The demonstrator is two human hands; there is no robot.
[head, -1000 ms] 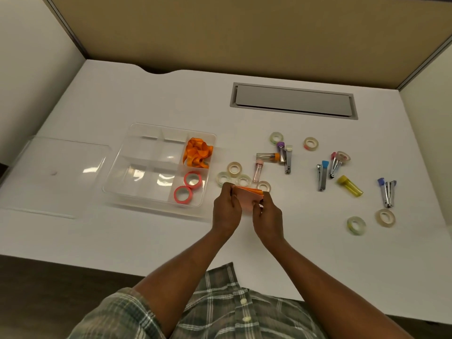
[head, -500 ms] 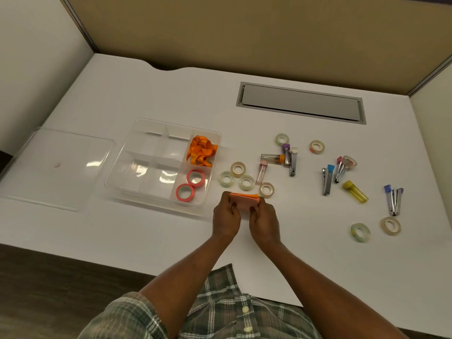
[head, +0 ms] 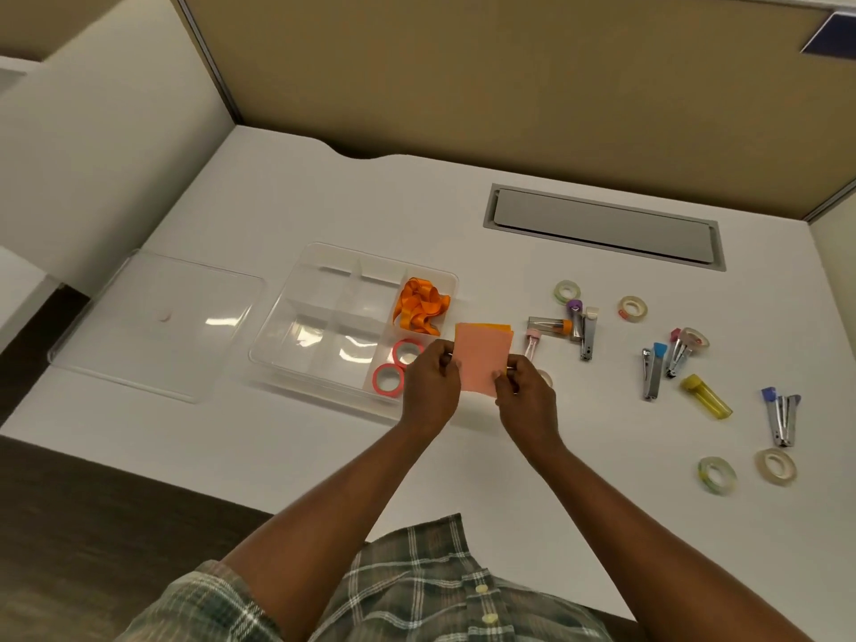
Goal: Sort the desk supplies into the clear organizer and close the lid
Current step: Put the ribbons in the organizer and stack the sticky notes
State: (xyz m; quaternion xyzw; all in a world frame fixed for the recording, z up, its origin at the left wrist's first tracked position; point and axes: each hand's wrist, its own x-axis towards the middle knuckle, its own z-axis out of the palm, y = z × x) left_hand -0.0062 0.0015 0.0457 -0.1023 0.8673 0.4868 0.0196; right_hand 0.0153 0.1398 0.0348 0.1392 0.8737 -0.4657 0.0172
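Currently both hands, left and right, pinch a pad of notes above the desk beside the organizer. Ribbon and two red tapes are sorted. Staplers, tubes and other tapes remain outside; lid lies off.

The stack of pink and orange sticky notes, pinched between the left hand and right hand, hides whatever lies on the counter behind it (only a sliver of one tape roll shows past the right hand). The blue sign at top right is cut off by the frame edge, and the tiny contents of the orange-capped tube cannot be made out.
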